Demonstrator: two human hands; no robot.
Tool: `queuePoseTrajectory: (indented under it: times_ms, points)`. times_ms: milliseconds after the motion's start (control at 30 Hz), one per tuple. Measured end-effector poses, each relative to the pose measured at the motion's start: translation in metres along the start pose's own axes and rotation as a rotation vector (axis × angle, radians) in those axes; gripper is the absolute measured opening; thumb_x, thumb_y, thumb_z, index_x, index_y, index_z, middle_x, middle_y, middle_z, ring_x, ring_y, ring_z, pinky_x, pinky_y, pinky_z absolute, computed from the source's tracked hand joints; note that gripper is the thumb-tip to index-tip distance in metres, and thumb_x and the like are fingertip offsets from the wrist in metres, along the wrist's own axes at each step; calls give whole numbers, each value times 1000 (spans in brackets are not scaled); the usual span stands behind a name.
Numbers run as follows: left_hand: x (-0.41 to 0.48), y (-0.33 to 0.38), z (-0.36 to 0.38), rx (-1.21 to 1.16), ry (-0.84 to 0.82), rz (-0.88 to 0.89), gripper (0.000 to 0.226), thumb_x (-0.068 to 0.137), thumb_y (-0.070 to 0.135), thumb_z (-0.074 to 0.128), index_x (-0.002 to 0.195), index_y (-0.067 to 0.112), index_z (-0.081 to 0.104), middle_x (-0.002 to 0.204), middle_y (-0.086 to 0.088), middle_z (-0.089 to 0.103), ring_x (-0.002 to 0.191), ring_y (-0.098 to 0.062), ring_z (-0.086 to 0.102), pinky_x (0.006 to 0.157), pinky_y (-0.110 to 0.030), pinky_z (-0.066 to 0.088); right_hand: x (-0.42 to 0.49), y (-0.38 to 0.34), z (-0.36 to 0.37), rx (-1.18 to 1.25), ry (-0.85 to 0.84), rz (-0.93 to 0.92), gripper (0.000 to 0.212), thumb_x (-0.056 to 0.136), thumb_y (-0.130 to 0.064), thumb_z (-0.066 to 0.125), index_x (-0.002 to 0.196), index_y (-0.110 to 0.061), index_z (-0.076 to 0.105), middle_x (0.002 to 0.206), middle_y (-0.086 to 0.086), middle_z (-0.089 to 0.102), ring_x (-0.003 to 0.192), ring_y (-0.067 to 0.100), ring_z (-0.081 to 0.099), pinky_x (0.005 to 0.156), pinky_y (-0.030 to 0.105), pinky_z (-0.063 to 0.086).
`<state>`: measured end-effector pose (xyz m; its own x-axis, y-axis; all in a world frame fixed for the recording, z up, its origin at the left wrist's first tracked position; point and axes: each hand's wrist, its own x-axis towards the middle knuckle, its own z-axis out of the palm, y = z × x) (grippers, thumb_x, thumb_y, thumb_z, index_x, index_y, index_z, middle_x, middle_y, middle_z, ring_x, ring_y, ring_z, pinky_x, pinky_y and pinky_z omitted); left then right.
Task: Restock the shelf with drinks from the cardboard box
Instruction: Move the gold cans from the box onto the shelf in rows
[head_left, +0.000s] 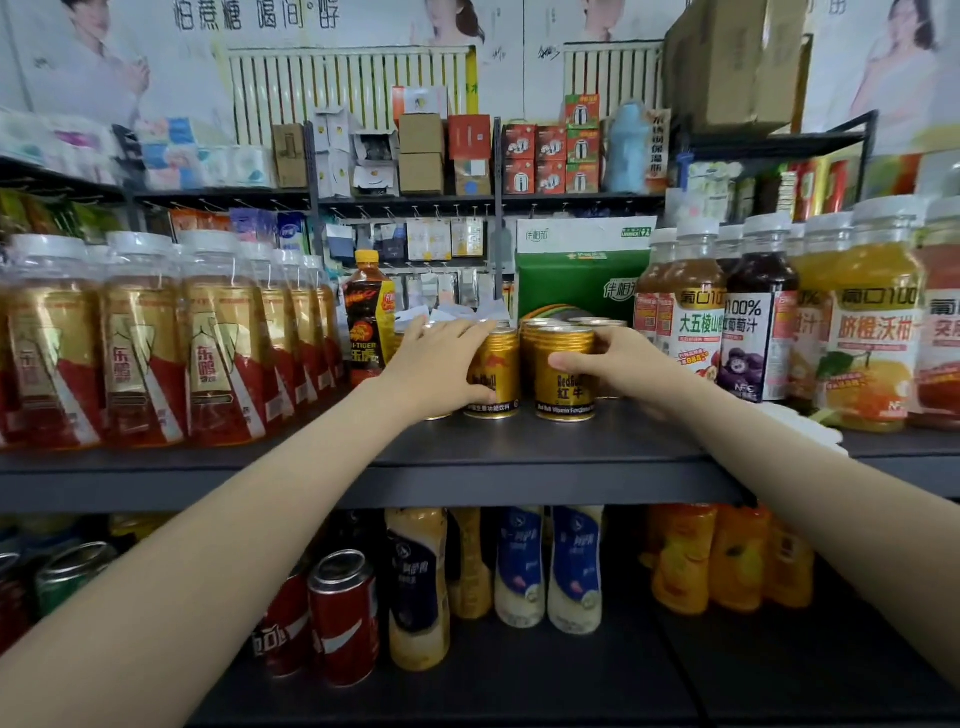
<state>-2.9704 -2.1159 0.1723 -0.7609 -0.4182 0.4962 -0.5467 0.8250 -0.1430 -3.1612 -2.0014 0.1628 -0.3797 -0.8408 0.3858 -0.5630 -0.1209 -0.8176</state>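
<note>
Left hand (436, 364) grips one gold can (496, 376), right hand (618, 364) another

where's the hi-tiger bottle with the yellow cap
Head view, left of centre: the Hi-Tiger bottle stands on the dark shelf between the red-and-gold bottles and the left hand.
</note>
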Motion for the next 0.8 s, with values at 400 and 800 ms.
queuePoseTrajectory:
  times_ms: [400,800]
  points:
    - [5,4,7,95,129,-38,71,85,50,62,143,21,33,141,-5,43,132,-25,37,109,-45,27,5,-6,8,-275,48,37,58,89,-36,65,137,-13,44,128,6,58,104,15,54,82,26,44]
    - [1,11,14,-2,202,-97,59,90,43,54,142,21,37,145,-5,42,137,-26,31,115,-51,13,-18,-10,45,-517,265,17,101,84,-31,72,151,-3,3,154,19,20,141,33,24,113,39,25]
